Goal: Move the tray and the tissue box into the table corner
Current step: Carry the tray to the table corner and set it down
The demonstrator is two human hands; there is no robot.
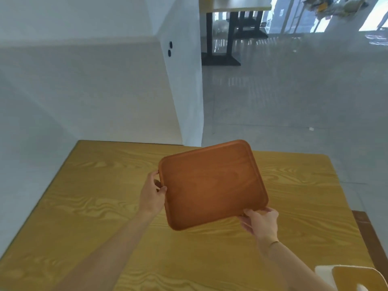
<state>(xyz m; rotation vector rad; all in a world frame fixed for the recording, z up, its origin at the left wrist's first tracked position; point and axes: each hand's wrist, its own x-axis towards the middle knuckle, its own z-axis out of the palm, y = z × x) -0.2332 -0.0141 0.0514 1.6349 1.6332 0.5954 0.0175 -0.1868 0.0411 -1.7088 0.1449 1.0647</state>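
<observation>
Two hands pinch tray [212,183] edges: left grip [152,194], right grip [262,223] (above table [94,196])

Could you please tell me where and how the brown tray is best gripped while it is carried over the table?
Grip the tray by its raised rim on two opposite sides, from outside, as the left hand and right hand do: it is wide, flat and has no handles.

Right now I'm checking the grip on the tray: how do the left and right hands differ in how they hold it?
The left hand grips the tray at its left edge, the right hand at its near right corner. The left hand sits farther from the camera than the right hand. Both are closed on the rim, holding the tray tilted above the table.
</observation>
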